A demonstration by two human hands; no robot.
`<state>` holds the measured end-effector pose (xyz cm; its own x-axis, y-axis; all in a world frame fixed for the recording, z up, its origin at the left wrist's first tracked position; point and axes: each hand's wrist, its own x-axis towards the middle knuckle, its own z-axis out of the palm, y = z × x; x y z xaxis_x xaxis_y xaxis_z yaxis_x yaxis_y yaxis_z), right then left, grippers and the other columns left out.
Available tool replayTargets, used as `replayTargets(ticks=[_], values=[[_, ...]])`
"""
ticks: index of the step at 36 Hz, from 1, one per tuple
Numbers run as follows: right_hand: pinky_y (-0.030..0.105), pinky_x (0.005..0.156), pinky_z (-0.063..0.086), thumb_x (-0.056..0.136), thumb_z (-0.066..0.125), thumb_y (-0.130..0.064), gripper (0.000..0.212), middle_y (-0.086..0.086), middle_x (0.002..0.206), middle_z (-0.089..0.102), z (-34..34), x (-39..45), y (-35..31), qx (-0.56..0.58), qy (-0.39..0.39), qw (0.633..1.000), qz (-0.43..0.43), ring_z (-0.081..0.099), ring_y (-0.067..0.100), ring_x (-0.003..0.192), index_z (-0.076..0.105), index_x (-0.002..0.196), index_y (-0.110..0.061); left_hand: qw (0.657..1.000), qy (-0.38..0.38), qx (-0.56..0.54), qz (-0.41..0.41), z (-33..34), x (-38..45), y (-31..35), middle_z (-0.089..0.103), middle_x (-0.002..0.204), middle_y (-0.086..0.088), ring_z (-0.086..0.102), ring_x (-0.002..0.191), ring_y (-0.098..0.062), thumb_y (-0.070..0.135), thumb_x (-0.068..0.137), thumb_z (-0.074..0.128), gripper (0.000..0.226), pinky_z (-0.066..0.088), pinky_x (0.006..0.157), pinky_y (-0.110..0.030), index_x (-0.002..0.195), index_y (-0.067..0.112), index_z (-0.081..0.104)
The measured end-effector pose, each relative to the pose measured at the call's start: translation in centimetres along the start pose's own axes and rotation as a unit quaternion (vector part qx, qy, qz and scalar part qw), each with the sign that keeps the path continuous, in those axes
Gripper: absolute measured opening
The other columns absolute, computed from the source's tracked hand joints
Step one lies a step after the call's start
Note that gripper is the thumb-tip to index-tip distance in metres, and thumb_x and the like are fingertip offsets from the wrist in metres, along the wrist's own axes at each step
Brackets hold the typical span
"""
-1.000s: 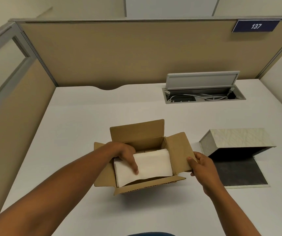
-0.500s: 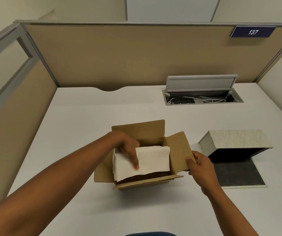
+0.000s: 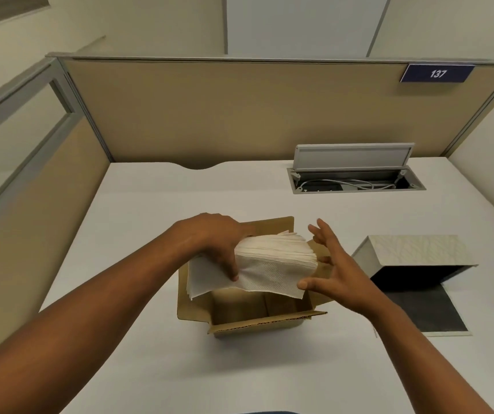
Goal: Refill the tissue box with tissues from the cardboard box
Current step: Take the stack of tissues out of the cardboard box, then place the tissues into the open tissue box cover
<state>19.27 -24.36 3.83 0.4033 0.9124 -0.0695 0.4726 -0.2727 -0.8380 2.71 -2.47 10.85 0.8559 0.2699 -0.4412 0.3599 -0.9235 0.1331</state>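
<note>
An open cardboard box (image 3: pixel 257 322) stands on the white desk in front of me, its inside showing bare. Above it hangs a thick white stack of tissues (image 3: pixel 272 264), lifted clear of the box. My left hand (image 3: pixel 215 243) grips the stack's left half from above, thumb on its front face. My right hand (image 3: pixel 333 270) is at the stack's right end with fingers spread, thumb touching the lower right corner. To the right lies the pale patterned tissue box (image 3: pixel 413 252) on its side, its dark open bottom facing me, its flap (image 3: pixel 427 312) flat on the desk.
A cable hatch (image 3: pixel 356 182) with a raised grey lid is set into the desk at the back right. Beige partition walls close off the desk behind and on the left. The white desk (image 3: pixel 156 234) stretches out around both boxes.
My left hand has lifted the tissue stack up out of the cardboard box. My right hand has let go of the box's right flap and moved to the stack's right end.
</note>
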Motion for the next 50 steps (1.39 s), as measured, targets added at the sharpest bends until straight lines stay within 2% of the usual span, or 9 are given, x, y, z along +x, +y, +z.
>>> replayTargets(ticks=[3,8,14,21,31,39,41,44,50], values=[[0.043,0.113,0.039,0.054,0.078,-0.074,0.127,-0.022,0.162,0.014,-0.4,1.0,-0.6,0.017,-0.039,0.999,-0.009,0.028,0.013,0.144,-0.004,0.149,-0.052,0.999,0.04,-0.023,0.009,-0.7,-1.0,-0.1,0.061,0.124,0.006,0.049,0.093,-0.012,0.057,0.066,0.08,0.081,0.043,0.076,-0.029,0.135,0.041,0.04],[0.015,0.103,0.04,0.051,0.077,-0.077,0.134,-0.017,0.159,0.02,-0.6,2.2,-1.3,0.052,-0.05,0.997,-0.027,0.034,0.008,0.139,-0.003,0.153,-0.04,0.996,0.076,-0.032,0.026,-1.5,-2.1,0.3,0.062,0.118,0.007,0.053,0.091,-0.013,0.054,0.067,0.08,0.079,0.044,0.072,-0.027,0.133,0.042,0.039],[0.011,0.096,0.044,0.052,0.078,-0.075,0.121,-0.021,0.145,0.038,-0.7,2.4,-1.6,0.099,-0.03,0.994,-0.022,0.044,-0.001,0.129,0.013,0.149,-0.04,0.993,0.102,-0.031,0.045,-1.5,-2.4,0.6,0.062,0.117,0.008,0.055,0.094,-0.014,0.053,0.069,0.078,0.077,0.051,0.076,-0.03,0.134,0.043,0.038],[0.024,0.085,0.057,0.067,0.08,-0.058,0.067,-0.023,0.119,0.061,-0.9,0.8,-0.8,0.152,0.057,0.987,-0.022,0.059,0.005,0.114,0.048,0.126,-0.052,0.99,0.087,-0.089,0.062,-1.5,-1.3,0.8,0.049,0.105,0.016,0.05,0.076,-0.006,0.057,0.066,0.08,0.079,0.035,0.057,-0.016,0.13,0.04,0.038],[0.026,0.077,0.059,0.069,0.078,-0.05,0.058,-0.01,0.116,0.066,-3.3,-2.0,2.5,0.23,0.092,0.968,0.032,0.064,0.015,0.107,0.054,0.121,-0.04,0.965,0.003,-0.251,0.077,-1.8,1.3,3.0,0.051,0.116,0.014,0.055,0.1,-0.012,0.048,0.073,0.081,0.067,0.049,0.069,-0.012,0.127,0.036,0.043],[0.026,0.08,0.057,0.073,0.084,-0.044,0.052,-0.001,0.125,0.07,-8.3,-4.2,7.1,0.371,0.02,0.923,0.096,0.067,0.019,0.113,0.067,0.12,-0.034,0.867,0.017,-0.497,0.031,-0.4,3.4,6.6,0.05,0.131,0.003,0.053,0.116,-0.019,0.043,0.072,0.079,0.063,0.053,0.094,-0.03,0.128,0.028,0.052],[0.031,0.083,0.058,0.074,0.082,-0.046,0.053,0.001,0.126,0.069,-9.6,-4.7,8.3,0.384,0.0,0.916,0.118,0.066,0.021,0.115,0.066,0.122,-0.031,0.813,0.038,-0.58,-0.015,0.7,4.1,8.3,0.058,0.128,-0.005,0.058,0.115,-0.025,0.039,0.07,0.084,0.064,0.054,0.094,-0.035,0.126,0.023,0.057],[0.043,0.093,0.057,0.075,0.08,-0.05,0.054,0.0,0.125,0.07,-11.5,-5.2,9.8,0.377,-0.013,0.914,0.148,0.065,0.022,0.115,0.066,0.123,-0.029,0.681,0.05,-0.726,-0.084,2.3,5.3,11.6,0.074,0.106,-0.01,0.071,0.096,-0.026,0.03,0.065,0.087,0.061,0.059,0.08,-0.041,0.119,0.015,0.063],[0.033,0.074,0.059,0.074,0.08,-0.045,0.044,0.007,0.119,0.069,-15.1,-7.1,11.5,0.391,0.016,0.898,0.203,0.064,0.028,0.11,0.068,0.113,-0.029,0.609,0.093,-0.77,-0.165,4.0,7.7,18.0,0.077,0.095,-0.01,0.068,0.093,-0.028,0.031,0.071,0.085,0.049,0.061,0.069,-0.038,0.112,0.014,0.064]])
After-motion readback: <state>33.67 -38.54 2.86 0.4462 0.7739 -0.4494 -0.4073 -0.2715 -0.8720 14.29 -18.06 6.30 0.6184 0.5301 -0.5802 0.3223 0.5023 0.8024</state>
